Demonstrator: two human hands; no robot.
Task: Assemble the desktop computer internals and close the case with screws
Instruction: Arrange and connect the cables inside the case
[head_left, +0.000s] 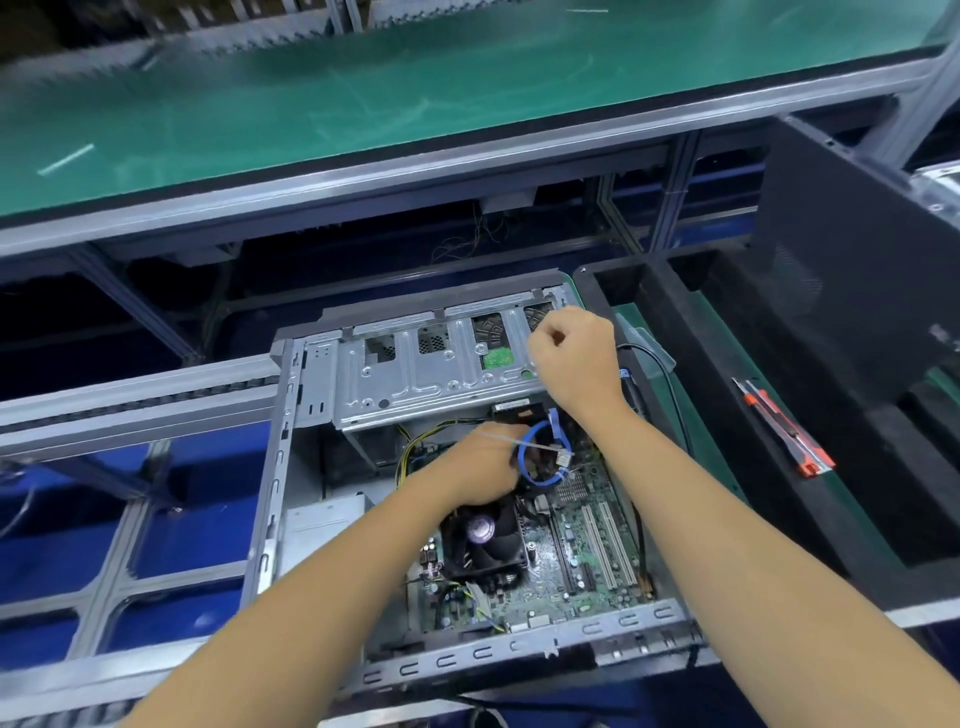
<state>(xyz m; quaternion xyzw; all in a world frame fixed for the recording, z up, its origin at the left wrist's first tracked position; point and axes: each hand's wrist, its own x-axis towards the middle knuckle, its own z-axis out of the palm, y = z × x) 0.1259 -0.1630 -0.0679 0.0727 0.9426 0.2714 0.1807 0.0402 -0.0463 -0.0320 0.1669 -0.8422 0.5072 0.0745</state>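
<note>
Case: open computer case (291, 467) lies on its side on the tabletop, motherboard (587, 551) exposed.
Left hand (485, 467): curled around a white zip tie (524, 442) at the blue cable (543, 457) loop, covering the fan's (485, 540) far edge.
Right hand (574, 353): fisted over the drive cage (415, 374); what it pinches is unclear.
Beside: red utility knife (784, 426), black side panel (857, 249).
</note>
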